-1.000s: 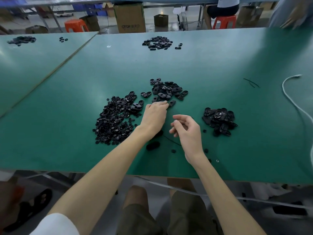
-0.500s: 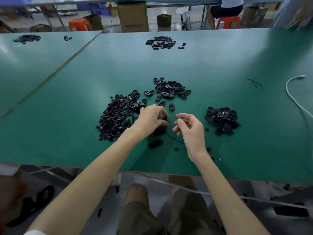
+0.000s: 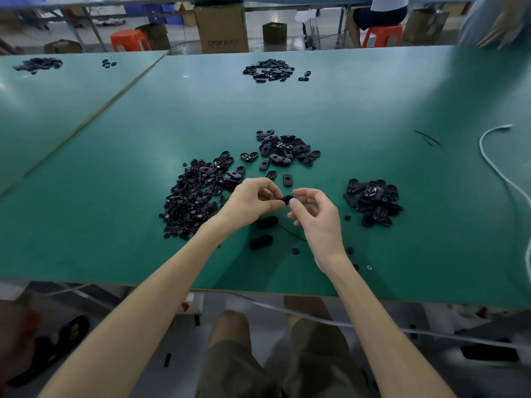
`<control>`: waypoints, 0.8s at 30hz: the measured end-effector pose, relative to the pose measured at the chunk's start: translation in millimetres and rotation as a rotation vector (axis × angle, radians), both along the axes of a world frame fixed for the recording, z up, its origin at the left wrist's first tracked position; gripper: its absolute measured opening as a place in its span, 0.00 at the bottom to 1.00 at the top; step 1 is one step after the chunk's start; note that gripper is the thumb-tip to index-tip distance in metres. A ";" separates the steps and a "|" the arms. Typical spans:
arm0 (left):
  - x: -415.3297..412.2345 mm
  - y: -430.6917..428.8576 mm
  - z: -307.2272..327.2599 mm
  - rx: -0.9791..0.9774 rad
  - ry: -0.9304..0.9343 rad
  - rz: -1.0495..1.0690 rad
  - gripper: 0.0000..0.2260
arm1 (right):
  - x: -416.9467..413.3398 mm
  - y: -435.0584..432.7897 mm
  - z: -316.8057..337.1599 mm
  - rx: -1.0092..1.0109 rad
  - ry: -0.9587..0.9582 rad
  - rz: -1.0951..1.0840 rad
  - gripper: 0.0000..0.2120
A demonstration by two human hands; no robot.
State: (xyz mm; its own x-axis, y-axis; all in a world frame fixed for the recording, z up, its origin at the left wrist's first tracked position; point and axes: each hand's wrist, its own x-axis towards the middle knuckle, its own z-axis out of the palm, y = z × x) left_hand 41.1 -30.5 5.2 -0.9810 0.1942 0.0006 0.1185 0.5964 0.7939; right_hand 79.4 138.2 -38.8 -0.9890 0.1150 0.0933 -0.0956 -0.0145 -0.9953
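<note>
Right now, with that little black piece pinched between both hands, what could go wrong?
The black piece is held only by fingertips of the left hand and right hand above the table; it could slip and land among the loose parts below, all equally black. The left hand also sits close to the pile of small parts and might scatter it.

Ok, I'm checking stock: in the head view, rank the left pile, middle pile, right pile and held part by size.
left pile
middle pile and right pile: too alike to rank
held part
</note>
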 end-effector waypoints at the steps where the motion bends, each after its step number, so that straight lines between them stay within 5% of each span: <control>1: 1.5 -0.2 2.7 0.020 -0.002 -0.020 0.05 | 0.0 -0.2 0.2 0.017 0.009 0.018 0.05; 7: 2.3 -16.4 15.0 -0.037 0.041 0.005 0.04 | -0.6 -0.1 -1.7 0.001 0.003 0.008 0.02; 12: -6.0 -56.6 12.1 -0.711 0.095 0.211 0.04 | -2.4 -0.2 -3.3 -0.042 -0.019 0.000 0.05; 24: 2.2 -57.2 11.2 -0.539 0.062 0.210 0.03 | -1.3 0.3 -2.1 -0.038 -0.028 -0.008 0.05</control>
State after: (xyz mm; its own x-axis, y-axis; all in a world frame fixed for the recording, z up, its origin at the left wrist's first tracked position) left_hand 43.3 -87.6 16.3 -0.9998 -0.0154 0.0137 -0.0093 0.9303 0.3667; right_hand 78.1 138.4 -40.9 -0.9901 0.1261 0.0613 -0.0682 -0.0513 -0.9963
